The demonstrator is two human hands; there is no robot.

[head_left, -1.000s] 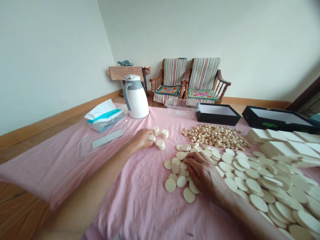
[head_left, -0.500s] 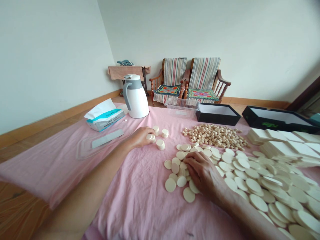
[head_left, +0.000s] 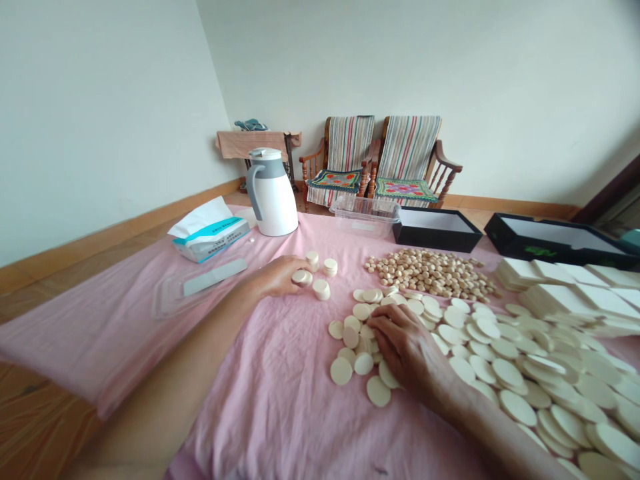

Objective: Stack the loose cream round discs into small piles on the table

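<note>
My left hand grips a short stack of cream discs at its fingertips, beside several other short stacks, such as one just to its right. My right hand lies curled over a leaning row of cream discs, with loose discs around it. Farther right, many flat discs cover the pink cloth. Behind both hands lies a heap of smaller beige round pieces. The fingers hide part of the leaning row.
White square pads are stacked at right. Two black open boxes stand behind them. A white vacuum jug, tissue pack, transparent plastic tub and transparent lid sit on the far cloth.
My left hand has lifted the small disc stack at its fingertips and drawn back slightly to the left. My right hand has barely moved.
</note>
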